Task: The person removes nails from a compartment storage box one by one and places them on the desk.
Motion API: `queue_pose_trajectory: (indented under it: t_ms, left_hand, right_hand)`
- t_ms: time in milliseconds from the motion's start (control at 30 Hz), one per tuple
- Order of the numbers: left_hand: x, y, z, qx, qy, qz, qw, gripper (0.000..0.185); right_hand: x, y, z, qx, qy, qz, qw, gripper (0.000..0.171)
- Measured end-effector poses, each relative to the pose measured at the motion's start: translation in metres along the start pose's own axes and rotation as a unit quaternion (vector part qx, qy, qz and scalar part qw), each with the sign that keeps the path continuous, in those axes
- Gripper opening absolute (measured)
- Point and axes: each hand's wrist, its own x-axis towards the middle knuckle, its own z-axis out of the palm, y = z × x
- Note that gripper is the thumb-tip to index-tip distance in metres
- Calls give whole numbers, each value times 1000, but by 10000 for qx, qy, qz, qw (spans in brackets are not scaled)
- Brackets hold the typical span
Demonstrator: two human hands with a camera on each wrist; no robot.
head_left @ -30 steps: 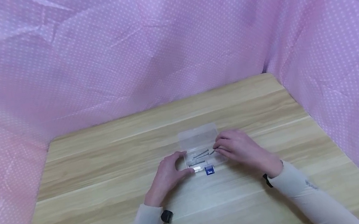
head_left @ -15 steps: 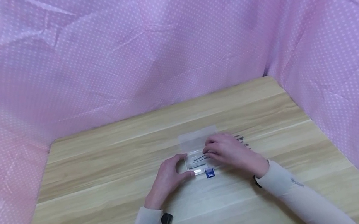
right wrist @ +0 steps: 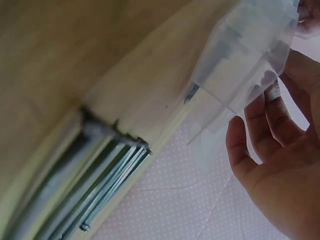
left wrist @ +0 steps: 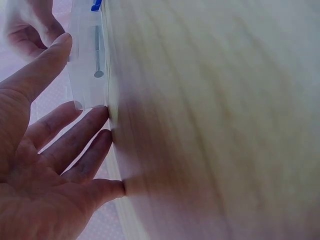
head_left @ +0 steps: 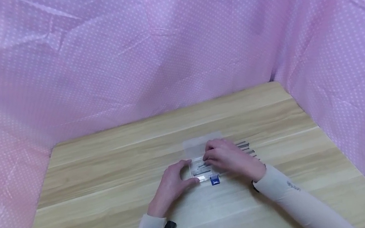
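Observation:
A small clear plastic box [head_left: 201,169] lies open on the wooden table [head_left: 107,181], its lid [head_left: 199,144] folded back and a blue latch [head_left: 215,180] at its near edge. A few nails [head_left: 201,172] lie inside. My left hand [head_left: 188,173] braces the box's left end with straight thumb and fingers; in the left wrist view the hand [left wrist: 85,75] touches the box [left wrist: 86,90], where one nail [left wrist: 97,50] shows. My right hand [head_left: 210,156] hovers over the box's right half. In the right wrist view its fingers [right wrist: 260,135] are loose behind the clear plastic [right wrist: 240,55] with nothing seen between them.
A loose pile of long nails [head_left: 247,147] lies on the table just right of the box, also close up as nails [right wrist: 100,200] in the right wrist view. Pink dotted cloth [head_left: 158,54] walls the table on three sides.
My right hand moved left from the box's right edge to over its inside, uncovering the nail pile. The left hand stayed at the box's left end.

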Motion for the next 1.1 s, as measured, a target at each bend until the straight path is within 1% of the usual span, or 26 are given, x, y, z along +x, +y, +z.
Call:
queue_pose_trajectory:
  t_ms: [167,400,533,700,867,1100]
  left_hand:
    - [-1,0,-1,-43,4,48,10000,64]
    - [-2,0,-1,-13,24,95,10000,64]
    - [-2,0,-1,-21,45,110,9999,64]
    - [-2,0,-1,-26,51,86,9999,64]
    - [-2,0,-1,-4,58,59,10000,64]
    - [-2,0,-1,-24,34,16,10000,64]
  right_hand:
    - [4,-2,2,-7,-60,-44,10000,7]
    - [9,-4,4,-35,-368,85,9993,4]
    - [12,-4,3,-100,-473,101,9988,6]
    - [14,-4,1,-179,-513,-51,9985,9]
    - [16,-2,2,-140,-528,-70,9985,9]
    - [18,2,4,-59,-682,-61,9976,13]
